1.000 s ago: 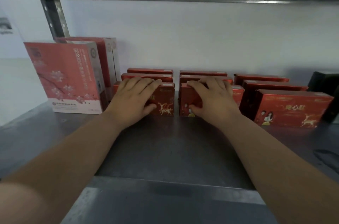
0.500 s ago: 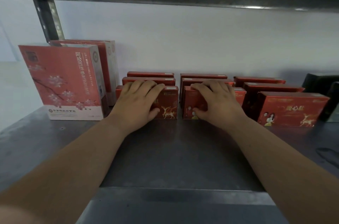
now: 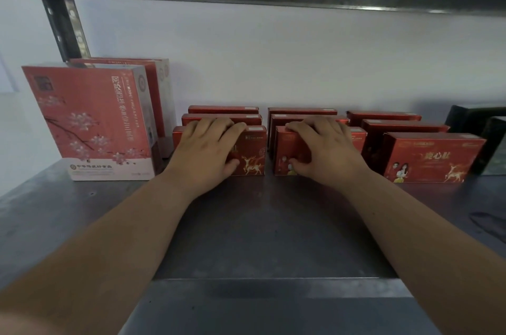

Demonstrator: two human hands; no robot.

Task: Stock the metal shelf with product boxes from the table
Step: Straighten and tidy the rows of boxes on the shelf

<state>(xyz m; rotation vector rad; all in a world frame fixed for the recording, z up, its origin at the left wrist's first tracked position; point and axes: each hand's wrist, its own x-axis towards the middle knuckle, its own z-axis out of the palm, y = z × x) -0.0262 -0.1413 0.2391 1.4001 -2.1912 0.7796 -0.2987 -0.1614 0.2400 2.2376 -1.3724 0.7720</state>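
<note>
Dull, scuffed steel of the metal shelf [image 3: 260, 225] underneath everything. Left grip [image 3: 208, 151] clasped on the left front carton [image 3: 253, 153]: fingers draped over its top edge, thumb pressed against the glossy red, deer-printed face. Right grip [image 3: 325, 152] clasped likewise on the middle front carton [image 3: 287, 151]. Flat rectangular cartons in three rows, three deep, toward the shelf's back edge; right row [image 3: 432, 156] untouched. Tall pink blossom-printed boxes [image 3: 93, 121] upright near the back left corner. Dark boxes [image 3: 492, 142] at the right edge. Plain matte wall [image 3: 273, 60] behind.
</note>
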